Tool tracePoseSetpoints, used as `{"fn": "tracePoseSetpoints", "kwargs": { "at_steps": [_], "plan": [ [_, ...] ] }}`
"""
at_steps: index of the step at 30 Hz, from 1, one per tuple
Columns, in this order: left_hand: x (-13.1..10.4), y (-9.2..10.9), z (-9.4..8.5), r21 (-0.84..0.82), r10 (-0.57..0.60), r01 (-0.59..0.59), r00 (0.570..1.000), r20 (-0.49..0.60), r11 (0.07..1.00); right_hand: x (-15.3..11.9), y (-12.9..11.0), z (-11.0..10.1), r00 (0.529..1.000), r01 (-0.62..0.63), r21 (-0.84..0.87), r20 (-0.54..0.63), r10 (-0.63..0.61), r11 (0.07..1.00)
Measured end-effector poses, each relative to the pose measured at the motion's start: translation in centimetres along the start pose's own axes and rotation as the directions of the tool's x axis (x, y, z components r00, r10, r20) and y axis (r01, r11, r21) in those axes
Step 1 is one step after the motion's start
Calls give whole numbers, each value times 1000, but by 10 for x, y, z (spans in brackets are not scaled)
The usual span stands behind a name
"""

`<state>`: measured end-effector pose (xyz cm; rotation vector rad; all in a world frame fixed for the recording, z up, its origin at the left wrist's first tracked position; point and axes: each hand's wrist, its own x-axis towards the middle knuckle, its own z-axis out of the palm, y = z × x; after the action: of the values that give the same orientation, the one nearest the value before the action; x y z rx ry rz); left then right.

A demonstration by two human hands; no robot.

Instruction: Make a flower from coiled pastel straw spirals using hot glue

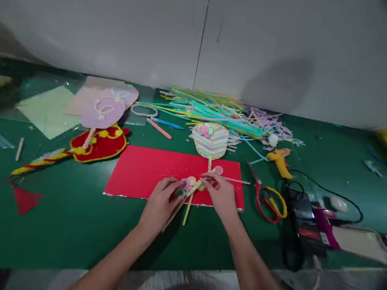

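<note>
Over the front edge of a red board (151, 166), my left hand (165, 201) has its fingers closed on the lower end of a pale green pipe-cleaner strip (195, 187). The fingers of my right hand (218, 191) pinch the strip's upper end. Small pastel coils (190, 182) lie beside the strip, partly covered by my fingers. A yellow-green stem (187, 210) sticks out below, between the hands. Just behind my right hand, a striped pastel fan (210, 140) rests with its handle pointing toward me.
Pipe cleaners (209, 112) are heaped at the back. Scissors (268, 198), a yellow glue gun (280, 162) and a black cable lie right. A red fan (99, 144), purple fans (104, 111) and green paper (50, 109) lie left on the green table (62, 237).
</note>
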<state>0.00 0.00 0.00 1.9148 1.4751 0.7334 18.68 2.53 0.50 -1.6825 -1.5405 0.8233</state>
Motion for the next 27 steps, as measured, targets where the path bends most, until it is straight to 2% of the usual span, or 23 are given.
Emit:
{"fn": "tracePoseSetpoints", "kwargs": {
  "at_steps": [8, 14, 21, 27],
  "plan": [
    [4, -1, -8, -19, 51, -49, 990, 132, 999, -1, 0, 4, 998, -55, 29, -11, 56, 998],
    [7, -4, -8, -132, 17, 2, 989, 145, 991, -4, 0, 2, 999, -32, 1, -22, 32, 999],
    [8, -4, -8, -130, 16, 4, 988, 152, 991, -2, -1, 1, 996, 67, -23, -55, -68, 997],
    [10, -1, -11, -130, 17, 4, 988, 154, 991, 2, -2, 1, 995, 71, -35, -71, -73, 997]
  ]
}}
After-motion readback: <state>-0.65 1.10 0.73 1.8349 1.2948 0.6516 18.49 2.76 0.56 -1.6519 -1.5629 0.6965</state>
